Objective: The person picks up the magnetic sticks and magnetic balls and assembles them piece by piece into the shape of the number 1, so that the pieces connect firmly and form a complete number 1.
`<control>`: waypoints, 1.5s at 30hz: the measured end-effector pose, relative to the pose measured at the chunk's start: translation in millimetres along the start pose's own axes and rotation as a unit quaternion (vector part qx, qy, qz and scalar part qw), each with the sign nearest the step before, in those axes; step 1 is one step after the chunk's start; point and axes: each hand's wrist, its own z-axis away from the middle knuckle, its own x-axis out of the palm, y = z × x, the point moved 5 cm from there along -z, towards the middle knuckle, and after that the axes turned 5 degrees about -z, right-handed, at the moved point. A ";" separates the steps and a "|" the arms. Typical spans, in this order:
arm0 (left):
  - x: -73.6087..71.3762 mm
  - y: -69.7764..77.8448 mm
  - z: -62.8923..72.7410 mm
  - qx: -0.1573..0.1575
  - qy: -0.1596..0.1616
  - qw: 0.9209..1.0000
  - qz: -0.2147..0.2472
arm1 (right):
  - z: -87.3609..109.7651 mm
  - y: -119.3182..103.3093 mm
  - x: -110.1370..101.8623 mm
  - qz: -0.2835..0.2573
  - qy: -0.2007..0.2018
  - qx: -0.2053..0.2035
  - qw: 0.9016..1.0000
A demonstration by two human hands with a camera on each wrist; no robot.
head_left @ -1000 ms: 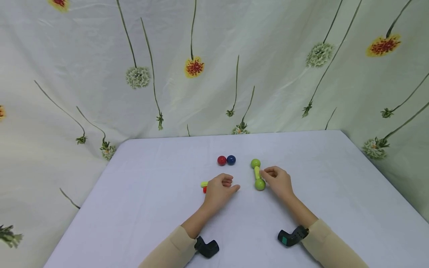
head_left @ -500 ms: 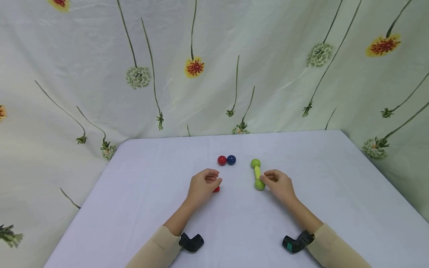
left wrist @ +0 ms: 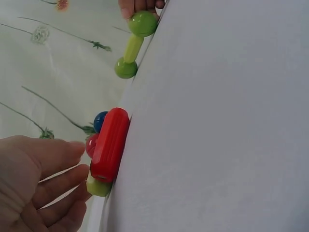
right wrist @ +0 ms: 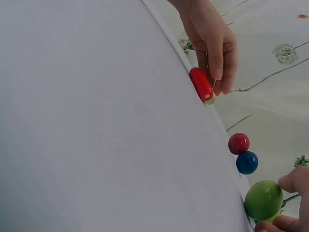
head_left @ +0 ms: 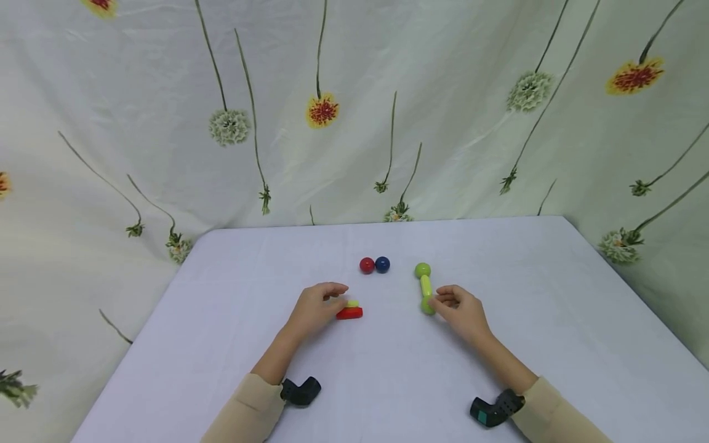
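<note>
Two green balls, the far one [head_left: 423, 269] and the near one [right wrist: 263, 199], are joined end to end by a yellow-green rod [head_left: 425, 285] on the white table. My right hand [head_left: 461, 312] has its thumb and fingers on either side of the near green ball, pinching it. To the left, a red rod [head_left: 349, 313] lies on the table with another yellow-green rod [head_left: 352, 303] just behind it, partly hidden. My left hand [head_left: 314, 309] hovers by the left ends of these rods, its fingers loosely bent and spread, holding nothing.
A red ball [head_left: 367, 265] and a blue ball [head_left: 382, 264] sit side by side farther back, between the two hands. Behind the table's far edge hangs a flower-printed cloth [head_left: 454, 111]. Each wrist wears a black camera mount.
My left hand has moved left across the two loose rods, uncovering their right ends. My right hand has slid down slightly from the joined rod to the near green ball.
</note>
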 end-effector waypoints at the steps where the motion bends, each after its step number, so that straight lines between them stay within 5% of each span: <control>1: -0.2 -0.9 -0.4 0.002 -0.003 1.000 -0.007 | -0.2 0.1 0.4 -0.002 0.000 -0.001 1.000; 29: -0.2 2.0 -1.4 0.039 0.000 0.994 -0.105 | 0.2 0.4 2.5 -0.015 -0.005 0.008 1.000; 45: -5.0 -0.3 -2.7 0.017 0.014 0.989 -0.143 | -1.1 -0.2 1.3 -0.017 -0.010 0.018 1.000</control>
